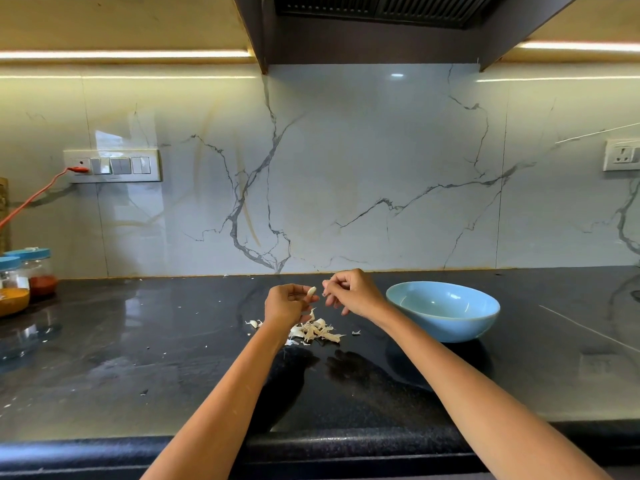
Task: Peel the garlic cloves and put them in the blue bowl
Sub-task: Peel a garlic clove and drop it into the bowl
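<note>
A glossy black counter (pixel 145 358) runs under a white veined marble wall (pixel 346 168), with a dark hood (pixel 374 26) overhead. Left hand (pixel 285 304) pinches a clove (pixel 312 291) in its fingers; right hand (pixel 353 292), just beside, is curled, pinching a scrap of skin. Peels (pixel 315 330) lie below the fingers; the bowl (pixel 443 311) sits right of them. No legible writing.

Domestic kitchen. Evidence: extractor hood (pixel 398 15) overhead; veined marble-look backsplash (pixel 346 168) lit by under-cabinet light strips (pixel 121 55); glossy black stone table (pixel 173 358); wall switch panel (pixel 112 165) with orange cord; blue-lidded jars (pixel 34 271), contents probably ground spices; garlic skins (pixel 317 330); blue bowl (pixel 443 311).
</note>
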